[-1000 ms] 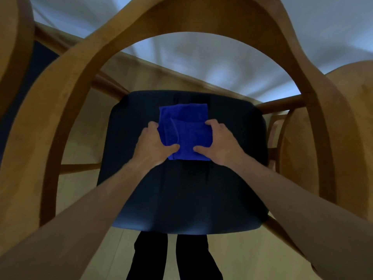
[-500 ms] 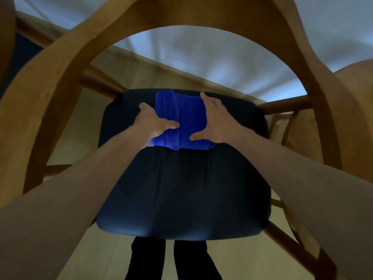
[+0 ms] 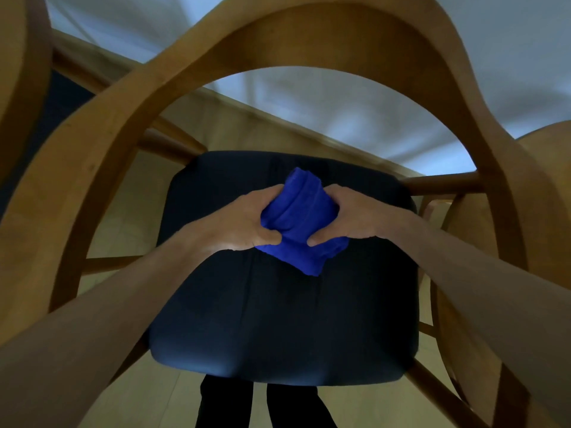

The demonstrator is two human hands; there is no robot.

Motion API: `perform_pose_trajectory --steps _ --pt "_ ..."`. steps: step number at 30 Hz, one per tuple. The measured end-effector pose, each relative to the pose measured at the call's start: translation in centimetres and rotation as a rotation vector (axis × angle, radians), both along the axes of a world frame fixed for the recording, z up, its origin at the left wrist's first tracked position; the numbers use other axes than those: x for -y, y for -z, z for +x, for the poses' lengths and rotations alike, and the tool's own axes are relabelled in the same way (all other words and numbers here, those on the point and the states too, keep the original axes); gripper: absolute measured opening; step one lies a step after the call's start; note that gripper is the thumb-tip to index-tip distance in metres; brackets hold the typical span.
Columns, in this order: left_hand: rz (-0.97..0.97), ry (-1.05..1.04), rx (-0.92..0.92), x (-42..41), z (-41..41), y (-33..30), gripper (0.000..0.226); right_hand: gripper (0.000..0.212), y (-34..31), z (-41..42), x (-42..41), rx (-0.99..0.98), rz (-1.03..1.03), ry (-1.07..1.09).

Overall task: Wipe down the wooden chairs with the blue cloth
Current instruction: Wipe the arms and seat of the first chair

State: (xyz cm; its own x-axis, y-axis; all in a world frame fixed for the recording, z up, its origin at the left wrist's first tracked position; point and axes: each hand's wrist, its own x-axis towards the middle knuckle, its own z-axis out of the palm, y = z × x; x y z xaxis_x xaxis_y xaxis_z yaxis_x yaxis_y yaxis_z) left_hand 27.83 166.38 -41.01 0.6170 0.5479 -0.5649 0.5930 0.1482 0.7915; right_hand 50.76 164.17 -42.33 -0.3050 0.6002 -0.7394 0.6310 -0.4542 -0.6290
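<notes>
- Bunched, folded bright blue cloth (image 3: 298,223) held over the back half of the dark navy padded seat (image 3: 278,319); whether its lower corner touches the seat cannot be told.
- Left hand (image 3: 247,220) gripping the cloth's left side, thumb pressed into the fabric near the lower edge, fingers curled round the upper part.
- Right hand (image 3: 346,216) gripping the cloth's right side likewise, thumb tip pinching the fabric close to the left thumb.
- Curved light-brown wooden chair frame (image 3: 309,35) arching overhead, its sides running down past both forearms.
- Rounded wooden back of a second chair (image 3: 553,186) at far right.
- Pale wood floor (image 3: 129,186) around the seat; dark trouser legs (image 3: 259,406) below its front edge.
</notes>
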Motion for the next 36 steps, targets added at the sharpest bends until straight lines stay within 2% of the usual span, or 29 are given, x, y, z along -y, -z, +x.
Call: perform_pose_trajectory --steps 2,4,6,8,10,12,14,16,19,21,22,24,26,28,30,33,35,36 --pt "-0.010 -0.044 -0.004 -0.4 -0.3 -0.2 0.046 0.064 -0.4 -0.1 0.2 -0.027 -0.030 0.013" --pt "-0.098 -0.096 0.042 -0.6 -0.7 -0.6 0.062 0.065 -1.1 -0.4 0.1 -0.043 -0.001 0.020" --pt "-0.162 -0.169 0.158 -1.2 -0.7 -1.1 0.072 0.069 -2.0 -0.7 -0.7 -0.014 0.165 -0.003" --pt "-0.050 -0.334 0.214 -2.1 -0.5 -1.4 0.056 0.057 -3.0 -1.5 -1.9 0.053 0.455 -0.030" --pt "0.149 -0.472 0.203 -3.1 -0.3 -1.6 0.046 0.049 -3.6 -2.4 -3.0 0.203 0.755 -0.058" --pt "0.317 -0.453 0.191 -3.3 -0.2 -1.5 0.042 0.050 -3.2 -3.5 -3.2 0.364 0.883 -0.053" --pt "0.386 -0.381 0.044 -2.4 -0.5 -0.9 0.044 0.055 -1.9 -4.3 -2.2 0.422 0.811 -0.088" --pt "0.359 -0.230 -0.167 -0.8 -1.2 0.2 0.044 0.068 -0.5 -4.8 -0.3 0.383 0.596 -0.181" --pt "0.430 -0.029 -0.363 1.2 -2.1 1.6 0.036 0.115 0.7 -5.1 0.9 0.289 0.357 -0.144" --pt "0.554 0.002 -0.488 1.5 -1.7 1.9 0.045 0.133 1.2 -5.1 0.1 0.370 0.334 -0.116" --pt "0.647 0.039 -0.566 1.5 -1.3 2.0 0.055 0.131 1.3 -5.1 -0.4 0.455 0.347 -0.196" --pt "0.755 0.119 -0.626 1.1 -0.3 2.1 0.084 0.112 1.3 -5.3 -1.0 0.595 0.443 -0.385" --pt "0.666 0.219 -0.612 0.1 0.6 2.2 0.105 0.093 1.0 -5.5 -1.3 0.590 0.502 -0.497" --pt "0.558 0.315 -0.631 -1.4 0.4 2.1 0.097 0.075 0.7 -5.4 -1.7 0.513 0.474 -0.516" --pt "0.570 0.328 -0.610 -3.1 -0.3 1.7 0.071 0.065 0.1 -5.0 -2.6 0.470 0.484 -0.479" --pt "0.773 0.122 -0.466 -6.4 -0.7 1.2 0.058 0.065 -0.3 -4.2 -5.6 0.452 0.720 -0.296" --pt "0.926 0.015 -0.450 -8.8 -0.2 1.5 0.062 0.071 0.1 -4.5 -7.7 0.482 0.826 -0.200" --pt "0.939 0.004 -0.464 -9.8 0.0 1.9 0.064 0.071 0.6 -4.9 -8.5 0.504 0.837 -0.194"
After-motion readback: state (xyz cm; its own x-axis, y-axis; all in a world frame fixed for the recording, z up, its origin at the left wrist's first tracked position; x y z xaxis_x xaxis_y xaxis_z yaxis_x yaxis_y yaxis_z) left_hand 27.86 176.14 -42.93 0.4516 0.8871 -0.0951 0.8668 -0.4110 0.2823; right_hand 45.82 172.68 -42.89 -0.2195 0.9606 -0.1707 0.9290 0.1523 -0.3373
